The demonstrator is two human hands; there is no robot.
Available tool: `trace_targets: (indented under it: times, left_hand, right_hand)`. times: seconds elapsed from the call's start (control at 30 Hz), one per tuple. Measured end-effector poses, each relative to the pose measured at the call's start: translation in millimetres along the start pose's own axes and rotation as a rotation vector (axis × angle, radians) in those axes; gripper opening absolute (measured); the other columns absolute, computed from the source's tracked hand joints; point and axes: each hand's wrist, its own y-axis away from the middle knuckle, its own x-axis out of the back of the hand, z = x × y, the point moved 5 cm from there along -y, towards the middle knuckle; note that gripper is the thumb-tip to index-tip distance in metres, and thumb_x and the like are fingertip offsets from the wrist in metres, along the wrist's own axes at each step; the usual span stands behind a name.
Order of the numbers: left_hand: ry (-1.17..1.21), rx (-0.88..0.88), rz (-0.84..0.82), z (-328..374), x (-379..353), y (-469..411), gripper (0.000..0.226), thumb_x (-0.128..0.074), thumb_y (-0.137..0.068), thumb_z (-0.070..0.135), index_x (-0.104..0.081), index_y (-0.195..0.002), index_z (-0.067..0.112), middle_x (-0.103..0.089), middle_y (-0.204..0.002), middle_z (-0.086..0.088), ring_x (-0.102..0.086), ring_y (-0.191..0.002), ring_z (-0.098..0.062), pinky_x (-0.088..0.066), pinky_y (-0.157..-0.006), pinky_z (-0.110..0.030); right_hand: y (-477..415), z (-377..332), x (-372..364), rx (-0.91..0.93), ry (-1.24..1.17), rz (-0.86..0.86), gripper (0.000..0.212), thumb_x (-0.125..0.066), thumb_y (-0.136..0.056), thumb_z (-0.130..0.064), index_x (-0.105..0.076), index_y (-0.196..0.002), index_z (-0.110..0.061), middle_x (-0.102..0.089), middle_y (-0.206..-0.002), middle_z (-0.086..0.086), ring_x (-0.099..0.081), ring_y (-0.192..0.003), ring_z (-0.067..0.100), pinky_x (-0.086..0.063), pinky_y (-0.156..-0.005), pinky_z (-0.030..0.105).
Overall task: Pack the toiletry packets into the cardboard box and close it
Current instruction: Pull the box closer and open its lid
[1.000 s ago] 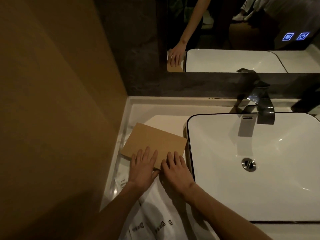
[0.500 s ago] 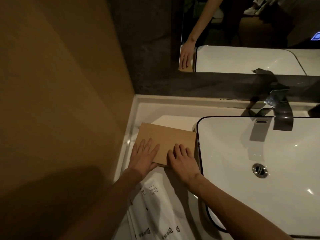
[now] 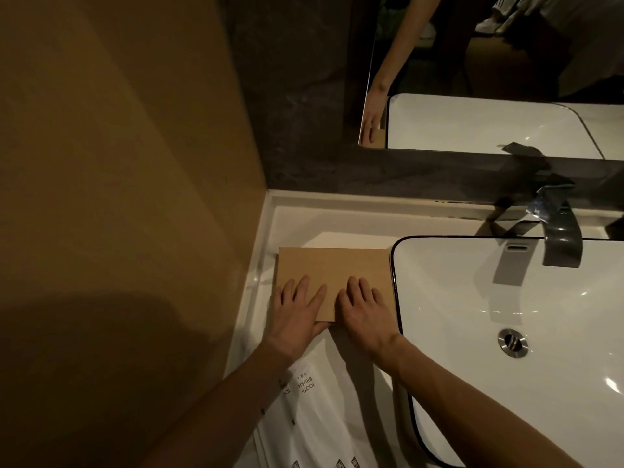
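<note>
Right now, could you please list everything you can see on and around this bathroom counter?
Cardboard box: one, brown, lying flat and closed on the counter between the side wall and the basin.
Toiletry packets: several overlapping, exact count unclear, white with dark print, on the counter nearer than the box.
Counter: one, white, with a raised rim against the walls.
Basin: one, white with a thin black rim, right of the box.
Drain: one, silver, in the basin floor.
Tap: one, dark metal, behind the basin.
Mirror: one, on the dark back wall, reflecting an arm and the basin.
Side wall: one, tan, left.
Left hand: one, flat on the box's near left part.
Right hand: one, flat on its near right part.
</note>
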Motion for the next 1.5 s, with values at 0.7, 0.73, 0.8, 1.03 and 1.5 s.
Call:
trace_targets:
  times: [0.7, 0.73, 0.8, 1.03, 1.5]
  left_hand:
    - [-0.112, -0.072, -0.086, -9, -3, -13, 0.079, -0.042, -0.093, 0.055, -0.002, -0.152, 0.023, 0.004, -0.160, -0.018, 0.002, -0.145, -0.045, -0.003, -0.117, -0.056]
    - [-0.110, -0.072, -0.091, -9, -3, -14, 0.079, -0.043, -0.093, 0.055, -0.001, -0.152, 0.023, 0.005, -0.160, -0.018, 0.002, -0.145, -0.045, -0.003, -0.118, -0.056]
    - [-0.115, -0.073, -0.097, -9, -4, -14, 0.080, -0.043, -0.092, 0.054, 0.000, -0.152, 0.022, 0.006, -0.160, -0.018, 0.003, -0.145, -0.046, -0.004, -0.118, -0.057]
    - [-0.113, -0.057, -0.067, -8, -1, -11, 0.082, -0.043, -0.091, 0.056, 0.002, -0.152, 0.024, 0.006, -0.161, -0.016, 0.004, -0.145, -0.045, -0.001, -0.116, -0.057]
    - [0.002, -0.052, 0.003, -10, 32, 27, 0.056, -0.037, -0.100, 0.014, -0.014, -0.151, 0.022, -0.007, -0.161, -0.011, -0.002, -0.149, -0.027, -0.003, -0.120, -0.047]
  right_hand:
    - [-29, -18, 6, 0.100, 0.091, -0.068, 0.056, -0.041, -0.101, -0.037, -0.028, -0.140, 0.001, -0.033, -0.136, 0.046, -0.037, -0.126, 0.053, -0.045, -0.096, 0.055]
    - [-29, -18, 7, 0.102, 0.093, -0.073, 0.056, -0.041, -0.101, -0.037, -0.027, -0.141, 0.001, -0.032, -0.136, 0.046, -0.036, -0.127, 0.053, -0.044, -0.097, 0.055]
    - [-28, -18, 8, 0.107, 0.101, -0.086, 0.062, -0.041, -0.100, -0.041, -0.025, -0.142, 0.000, -0.031, -0.137, 0.046, -0.034, -0.129, 0.053, -0.043, -0.099, 0.056]
    - [-27, -16, 16, 0.115, 0.095, -0.041, 0.051, -0.047, -0.098, -0.029, -0.031, -0.137, 0.000, -0.050, -0.121, 0.034, -0.046, -0.112, 0.042, -0.047, -0.087, 0.048]
    - [-1, -23, 39, 0.143, 0.002, 0.073, 0.033, -0.057, -0.094, -0.034, -0.050, -0.120, -0.015, -0.056, -0.116, 0.011, -0.054, -0.101, 0.027, -0.047, -0.076, 0.035]
